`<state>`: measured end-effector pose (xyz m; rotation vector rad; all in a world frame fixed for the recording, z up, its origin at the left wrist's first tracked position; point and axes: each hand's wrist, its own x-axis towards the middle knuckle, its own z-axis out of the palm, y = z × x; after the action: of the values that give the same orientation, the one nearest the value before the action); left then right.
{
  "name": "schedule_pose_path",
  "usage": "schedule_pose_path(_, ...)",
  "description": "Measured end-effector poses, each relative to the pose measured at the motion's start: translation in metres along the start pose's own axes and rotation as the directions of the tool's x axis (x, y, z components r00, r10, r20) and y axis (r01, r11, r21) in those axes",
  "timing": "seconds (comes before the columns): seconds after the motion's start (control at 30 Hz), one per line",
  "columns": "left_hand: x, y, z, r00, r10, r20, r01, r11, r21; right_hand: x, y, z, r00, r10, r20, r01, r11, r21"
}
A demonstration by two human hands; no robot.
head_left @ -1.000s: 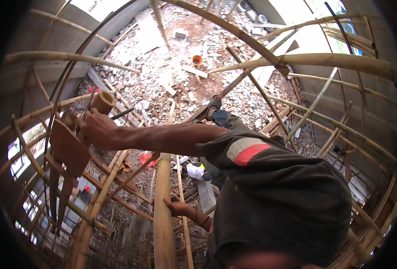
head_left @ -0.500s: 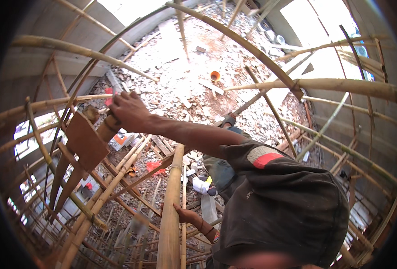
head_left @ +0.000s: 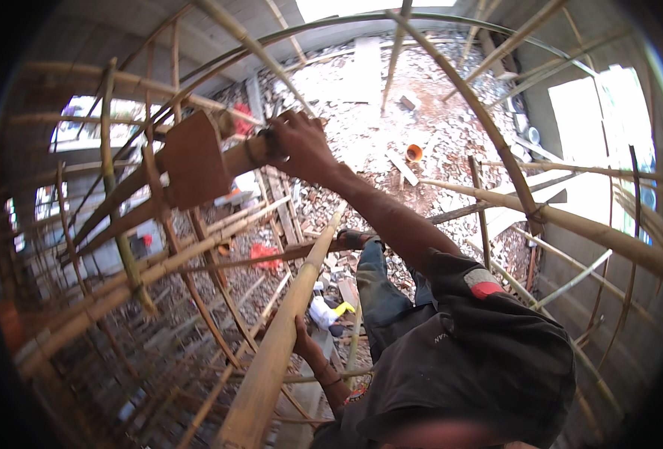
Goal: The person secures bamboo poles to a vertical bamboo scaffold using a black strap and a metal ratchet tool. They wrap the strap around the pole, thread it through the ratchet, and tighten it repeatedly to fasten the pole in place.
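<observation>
My right hand (head_left: 301, 146), at the end of a stretched-out arm, is closed round the end of a round wooden pole (head_left: 239, 159) with a dark band on it. Something dark shows at its fingers, too unclear to name. Beside that pole sits a brown flat panel (head_left: 196, 161). My left hand (head_left: 307, 343) grips a thick yellow-brown bamboo pole (head_left: 275, 359), which slants past me from the lower edge; some of its fingers are hidden behind the pole.
Bamboo scaffolding surrounds me, with one long pole (head_left: 593, 228) at right. Far below lies ground covered in rubble (head_left: 354, 142), where an orange bucket (head_left: 414, 153) stands. Also below is what looks like a person in white and yellow (head_left: 325, 310).
The view has turned, so the panel, poles and ground appear shifted, mostly rightward. My right hand stays at the pole end. My left hand remains on the bamboo pole.
</observation>
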<state>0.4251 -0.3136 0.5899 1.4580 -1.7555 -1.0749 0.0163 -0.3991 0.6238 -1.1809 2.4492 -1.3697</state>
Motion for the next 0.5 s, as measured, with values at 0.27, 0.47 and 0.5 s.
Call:
schedule_pose_path(0.27,-0.043,0.090,-0.090,0.994,0.008,-0.106,-0.033,0.971,-0.238,-0.001,0.020,-0.006,0.988,-0.155,-0.005,0.154,0.975,0.159)
schedule_pose_path(0.47,-0.037,0.212,-0.121,0.920,0.104,-0.378,-0.238,0.915,-0.326,0.000,0.025,-0.002,0.989,-0.145,0.035,0.140,0.982,0.130)
schedule_pose_path(0.5,-0.034,0.224,-0.116,0.920,0.124,-0.371,-0.244,0.924,-0.295,0.001,0.023,-0.002,0.990,-0.137,0.023,0.132,0.980,0.148)
